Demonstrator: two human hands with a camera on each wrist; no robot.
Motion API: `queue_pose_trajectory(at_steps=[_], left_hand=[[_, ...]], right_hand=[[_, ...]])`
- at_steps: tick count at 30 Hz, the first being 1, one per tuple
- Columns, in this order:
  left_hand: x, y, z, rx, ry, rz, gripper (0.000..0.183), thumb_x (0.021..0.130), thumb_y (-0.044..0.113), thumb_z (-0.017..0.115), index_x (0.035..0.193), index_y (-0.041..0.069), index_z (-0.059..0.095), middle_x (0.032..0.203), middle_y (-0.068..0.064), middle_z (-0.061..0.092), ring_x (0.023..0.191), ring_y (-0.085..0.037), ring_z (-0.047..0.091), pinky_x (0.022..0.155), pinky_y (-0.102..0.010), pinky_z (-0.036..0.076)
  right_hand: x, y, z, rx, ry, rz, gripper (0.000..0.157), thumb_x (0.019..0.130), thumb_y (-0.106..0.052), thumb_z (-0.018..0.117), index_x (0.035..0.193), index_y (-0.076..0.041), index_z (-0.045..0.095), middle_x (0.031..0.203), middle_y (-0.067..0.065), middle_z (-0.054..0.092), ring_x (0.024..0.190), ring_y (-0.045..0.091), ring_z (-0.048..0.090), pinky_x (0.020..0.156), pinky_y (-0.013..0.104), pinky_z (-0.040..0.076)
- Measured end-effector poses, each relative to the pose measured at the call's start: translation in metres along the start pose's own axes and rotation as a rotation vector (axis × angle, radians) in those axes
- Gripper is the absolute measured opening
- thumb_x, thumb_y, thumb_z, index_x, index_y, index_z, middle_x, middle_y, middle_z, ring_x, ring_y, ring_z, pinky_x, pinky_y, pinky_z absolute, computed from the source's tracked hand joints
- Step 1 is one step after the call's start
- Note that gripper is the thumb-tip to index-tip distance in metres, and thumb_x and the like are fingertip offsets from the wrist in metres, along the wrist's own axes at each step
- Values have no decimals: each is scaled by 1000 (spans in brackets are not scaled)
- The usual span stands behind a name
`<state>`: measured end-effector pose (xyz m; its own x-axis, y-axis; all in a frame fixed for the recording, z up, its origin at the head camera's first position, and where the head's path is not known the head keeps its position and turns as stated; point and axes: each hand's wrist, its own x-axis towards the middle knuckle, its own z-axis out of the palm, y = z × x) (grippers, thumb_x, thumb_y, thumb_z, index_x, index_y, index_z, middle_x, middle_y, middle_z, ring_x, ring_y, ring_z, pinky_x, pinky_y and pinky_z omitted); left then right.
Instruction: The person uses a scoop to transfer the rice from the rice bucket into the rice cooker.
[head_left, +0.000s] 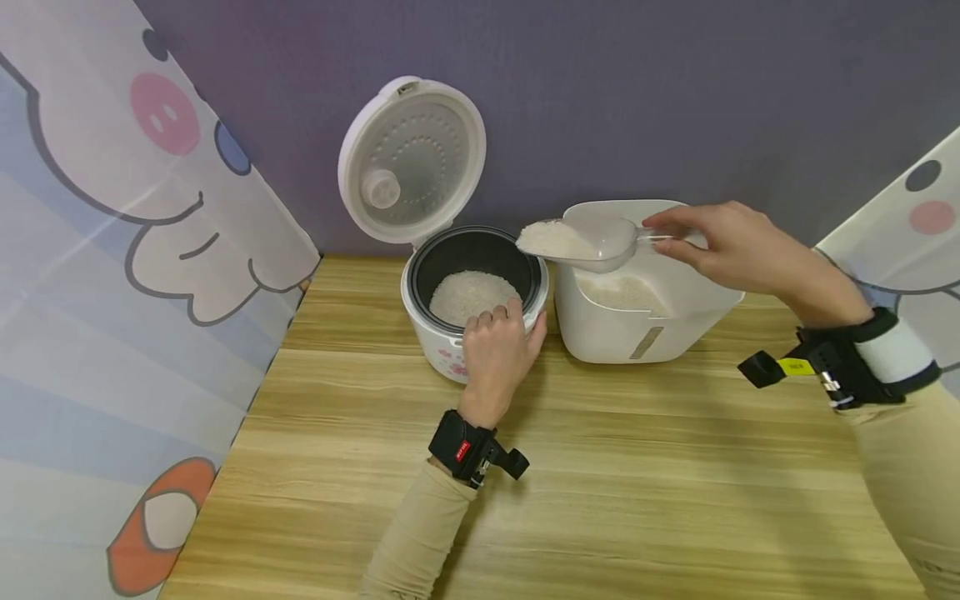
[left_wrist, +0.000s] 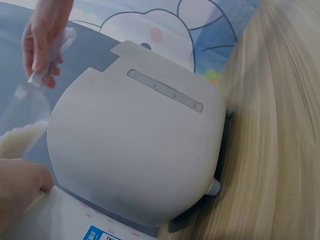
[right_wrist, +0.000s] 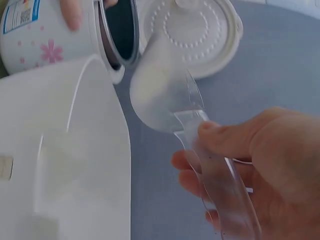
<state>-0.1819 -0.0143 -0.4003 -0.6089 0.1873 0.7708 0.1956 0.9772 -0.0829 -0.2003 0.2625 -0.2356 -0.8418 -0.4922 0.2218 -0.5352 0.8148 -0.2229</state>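
A white rice cooker (head_left: 438,346) with pink flowers stands with its lid (head_left: 420,162) raised; rice (head_left: 472,296) lies in its dark inner pot (head_left: 480,242). My left hand (head_left: 495,350) grips the cooker's near rim, fingers curled over the edge and thumb outside. My right hand (head_left: 731,246) holds a clear plastic scoop (head_left: 615,242) by its handle. White rice (head_left: 555,240) fills the scoop's front, which hovers beside the pot's right rim and above the white rice bin (head_left: 607,337). In the right wrist view, fingers and thumb wrap the scoop's handle (right_wrist: 220,185).
More rice (head_left: 622,292) is visible inside the bin, which stands close to the cooker's right side. Both sit on a wooden table (head_left: 600,483) against a dark grey wall (head_left: 600,100). Cartoon-printed sheets (head_left: 90,292) hang at the left and right.
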Motion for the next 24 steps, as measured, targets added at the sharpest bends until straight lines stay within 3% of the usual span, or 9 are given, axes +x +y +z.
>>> queue_pose_trajectory(at_steps=[3, 5, 11, 15, 24], left_hand=[[0, 0, 0, 8, -2, -1, 44, 94, 52, 66, 75, 13, 64, 58, -1, 61, 50, -16, 61, 50, -28, 44], [0, 1, 0, 13, -3, -2, 44, 94, 53, 66, 76, 13, 64, 58, 0, 61, 50, -16, 61, 50, -28, 44], [0, 2, -1, 15, -13, -4, 44, 94, 54, 65, 79, 13, 66, 59, 0, 62, 50, -17, 61, 51, -29, 45], [0, 3, -1, 17, -11, -2, 44, 94, 55, 65, 80, 13, 67, 59, 0, 63, 50, -16, 62, 51, -28, 45], [-1, 3, 1, 25, -4, -5, 44, 93, 55, 65, 80, 13, 66, 59, 0, 63, 51, -16, 62, 51, -29, 45]], right_hand=[[8, -12, 3, -70, 39, -57, 34, 99, -13, 69, 132, -4, 68, 111, 17, 76, 77, 27, 69, 67, 41, 44], [12, -19, 4, -111, 55, -79, 34, 98, -12, 69, 131, -4, 68, 113, 18, 76, 75, 27, 67, 71, 44, 43], [20, -34, 12, -164, 49, -66, 36, 97, -10, 69, 133, -5, 67, 124, 16, 73, 101, 35, 69, 93, 57, 39], [22, -41, 18, -175, 57, -59, 37, 97, -9, 69, 134, -6, 67, 126, 16, 72, 108, 36, 67, 95, 57, 39], [27, -50, 29, -277, 143, -124, 34, 96, -10, 70, 130, -7, 68, 122, 17, 73, 107, 38, 68, 94, 56, 43]])
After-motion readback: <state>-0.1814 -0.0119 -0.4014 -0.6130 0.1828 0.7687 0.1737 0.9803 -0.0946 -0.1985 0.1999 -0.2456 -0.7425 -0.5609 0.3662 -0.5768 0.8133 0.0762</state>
